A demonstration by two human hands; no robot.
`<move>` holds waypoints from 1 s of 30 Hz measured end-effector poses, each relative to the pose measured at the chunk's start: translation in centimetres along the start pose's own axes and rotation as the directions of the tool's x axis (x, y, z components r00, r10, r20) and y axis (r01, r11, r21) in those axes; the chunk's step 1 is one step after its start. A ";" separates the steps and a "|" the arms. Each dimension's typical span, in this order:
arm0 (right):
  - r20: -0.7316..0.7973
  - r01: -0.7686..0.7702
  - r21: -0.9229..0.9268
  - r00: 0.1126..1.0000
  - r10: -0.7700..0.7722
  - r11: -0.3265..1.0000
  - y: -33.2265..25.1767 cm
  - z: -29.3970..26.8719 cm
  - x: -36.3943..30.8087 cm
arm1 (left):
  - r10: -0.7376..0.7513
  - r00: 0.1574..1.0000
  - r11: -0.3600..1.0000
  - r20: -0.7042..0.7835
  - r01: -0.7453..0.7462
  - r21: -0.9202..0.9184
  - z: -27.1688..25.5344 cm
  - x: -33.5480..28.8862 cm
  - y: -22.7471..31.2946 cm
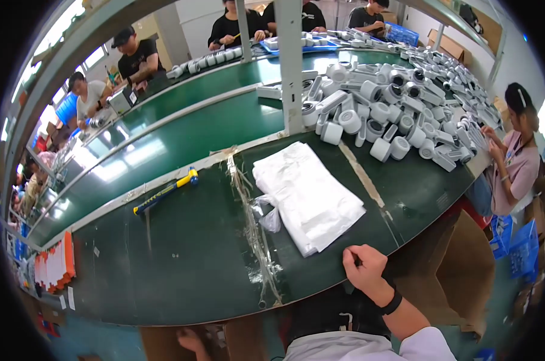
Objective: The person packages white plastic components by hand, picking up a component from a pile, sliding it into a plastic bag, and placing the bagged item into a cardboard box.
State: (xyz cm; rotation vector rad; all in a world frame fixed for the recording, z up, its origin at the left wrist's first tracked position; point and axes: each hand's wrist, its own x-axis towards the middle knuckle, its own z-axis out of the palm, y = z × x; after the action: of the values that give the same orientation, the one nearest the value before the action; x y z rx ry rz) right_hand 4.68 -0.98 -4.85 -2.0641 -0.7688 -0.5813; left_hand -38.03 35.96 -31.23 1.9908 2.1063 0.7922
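Note:
My right hand (366, 268), with a black band on the wrist, rests at the near edge of the dark green bench (182, 259). Its fingers are curled into a loose fist, and I see nothing in them. Just beyond it lies a flat stack of white plastic bags (311, 201), not touched by the hand. A crumpled clear plastic piece (271, 219) sits against the stack's left side. Low in the view, my left hand (190, 339) hangs below the bench edge beside a cardboard box (242, 340). Its fingers are small and indistinct.
A yellow and black hammer (167, 191) lies at the left. White and grey camera-like units (381, 111) are heaped at the far right, behind a metal post (292, 66). Orange-edged packs (56, 265) stand far left. An open carton (459, 271) is right. Several people work around.

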 end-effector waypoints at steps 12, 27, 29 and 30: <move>-0.006 -0.413 0.109 0.909 0.416 0.904 9.0 -11.6 11.9 | 0.497 0.865 0.401 -0.065 -0.295 -0.867 -16.7 -6.0 30.8; 0.178 -0.076 -0.764 0.930 0.323 0.640 26.9 -11.9 26.8 | 0.523 0.828 0.635 0.204 -0.218 -0.741 -13.2 -7.0 34.4; 0.229 -0.040 -0.825 0.888 0.398 0.564 26.4 -11.4 28.2 | 0.504 0.838 0.650 0.208 -0.209 -0.731 -13.2 -7.0 34.2; 0.239 -0.031 -0.823 0.887 0.395 0.568 26.6 -11.0 28.5 | 0.509 0.837 0.643 0.202 -0.213 -0.735 -13.2 -6.9 34.1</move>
State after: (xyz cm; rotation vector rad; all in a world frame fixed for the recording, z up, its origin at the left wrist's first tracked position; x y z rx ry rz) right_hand 41.98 -13.56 4.81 -3.1686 -0.4626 -0.3817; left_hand -12.81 25.26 -6.09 1.9167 0.9464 0.9475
